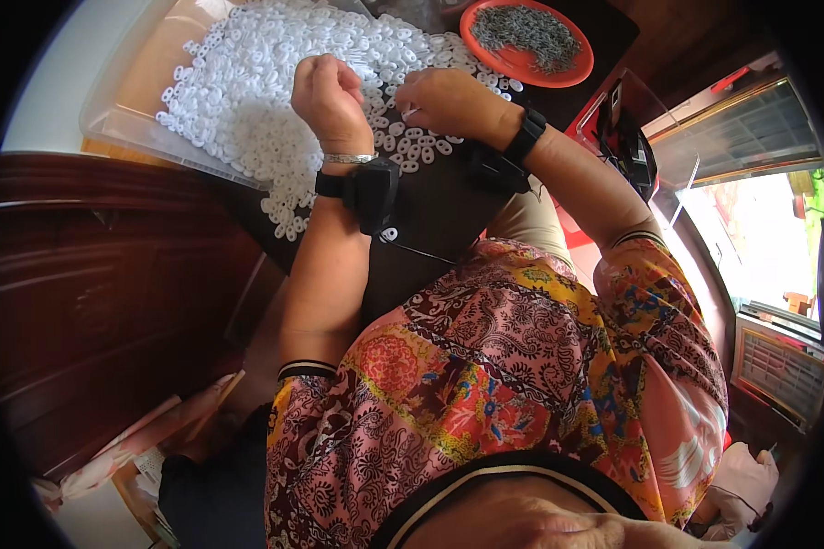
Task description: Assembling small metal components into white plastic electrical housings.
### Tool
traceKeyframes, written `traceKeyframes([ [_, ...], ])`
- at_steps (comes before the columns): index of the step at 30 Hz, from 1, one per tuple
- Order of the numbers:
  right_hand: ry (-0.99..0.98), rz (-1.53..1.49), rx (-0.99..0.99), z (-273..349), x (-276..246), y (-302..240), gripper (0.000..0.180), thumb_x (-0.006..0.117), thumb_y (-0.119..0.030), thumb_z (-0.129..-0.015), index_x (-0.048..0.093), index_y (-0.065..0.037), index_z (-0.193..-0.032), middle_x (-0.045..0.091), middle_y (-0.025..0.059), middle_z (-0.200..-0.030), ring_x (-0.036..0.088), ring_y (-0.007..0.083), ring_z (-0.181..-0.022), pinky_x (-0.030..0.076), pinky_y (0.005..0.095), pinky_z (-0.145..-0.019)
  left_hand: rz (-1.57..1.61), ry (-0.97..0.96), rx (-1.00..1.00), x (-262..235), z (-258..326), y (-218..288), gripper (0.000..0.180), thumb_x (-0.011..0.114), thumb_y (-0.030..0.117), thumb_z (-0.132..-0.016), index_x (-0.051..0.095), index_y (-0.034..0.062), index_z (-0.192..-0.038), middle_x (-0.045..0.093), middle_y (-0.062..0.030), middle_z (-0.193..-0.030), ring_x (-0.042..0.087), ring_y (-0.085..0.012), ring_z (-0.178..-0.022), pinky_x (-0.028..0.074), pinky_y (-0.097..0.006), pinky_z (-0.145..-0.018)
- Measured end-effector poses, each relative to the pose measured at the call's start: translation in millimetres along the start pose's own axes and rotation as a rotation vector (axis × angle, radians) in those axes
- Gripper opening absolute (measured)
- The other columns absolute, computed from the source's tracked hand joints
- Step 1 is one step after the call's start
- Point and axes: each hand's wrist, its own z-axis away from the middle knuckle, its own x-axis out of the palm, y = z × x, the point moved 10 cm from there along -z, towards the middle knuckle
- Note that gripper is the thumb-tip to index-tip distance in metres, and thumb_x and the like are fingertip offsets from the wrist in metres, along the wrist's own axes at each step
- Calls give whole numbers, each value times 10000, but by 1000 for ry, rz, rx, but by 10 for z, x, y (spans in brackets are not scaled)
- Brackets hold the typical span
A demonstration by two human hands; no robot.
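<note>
**Patterned shirt point(513, 366) at a dark table point(426, 206) bearing white pieces point(275, 96)**

The shirt, multicoloured with a black-and-cream collar, filled the near centre of the view. Just beyond its hem, on the right, a beige trouser leg point(533, 222) showed beside the table. To the left stood a dark reddish-brown wooden panel point(110, 265); to the right, a bright window point(751, 238).

On the near part of the table, one loose oval piece point(389, 234) lay close to a thin black cable point(421, 250). Above it, the left wrist carried a black device point(375, 197) and, nearer the hand, a silver bracelet point(350, 158). The right wrist bore a black wristband point(525, 137).

Farther on, the left hand point(328, 99) and the right hand point(453, 102) were near each other but apart. The left hand's fingers were curled over the pieces; whether they gripped anything could not be told. The right hand was bent inward, with a bit of white at its fingertips; a firm hold could not be confirmed.

The white pieces, small ovals with holes, lay heaped around and beyond both hands. On the left they filled much of a clear plastic tray point(128, 119); others spread rightward over the table. At the far right, an orange-red plate point(506, 66) held a pile of small grey parts point(526, 35).
</note>
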Motion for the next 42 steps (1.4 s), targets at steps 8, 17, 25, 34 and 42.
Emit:
traceKeyframes([
  [8,39,-308,66,51,-106,202,166,649,-167,-754,664,-53,-874,648,100,-722,626,235,-660,483,318,-626,5,-63,-25,67,-9,-26,213,497,167,-849,484,55,-669,494,-22,-562,394,-91,-433,318,-231,-425],
  [17,94,-669,275,158,-296,410,156,627,-150,-834,652,-17,-911,625,5,-725,571,68,-651,450,218,-589,-103,-262,-144,294,46,-193,182,506,154,-845,554,15,-739,526,-35,-585,437,-93,-464,335,-226,-440],
  [25,256,-945,349,340,-573,425,166,617,-150,-868,631,-11,-957,600,-27,-792,531,32,-710,413,179,-614,-385,-648,-100,689,339,-303,253,472,221,-892,567,21,-772,535,-26,-589,475,-91,-524,353,-255,-477],
  [34,357,-893,291,533,-641,400,150,623,-80,-848,633,18,-961,637,21,-851,576,65,-793,462,212,-703,-280,-711,-279,829,564,-401,226,489,179,-880,522,38,-706,533,-19,-611,459,-77,-514,350,-226,-469],
  [42,381,-135,241,667,-1314,815,186,634,-150,-787,669,-41,-934,668,96,-844,642,198,-780,491,292,-703,-324,-696,-337,784,571,-467,214,489,211,-875,568,67,-739,546,4,-629,447,-63,-514,340,-196,-489],
])
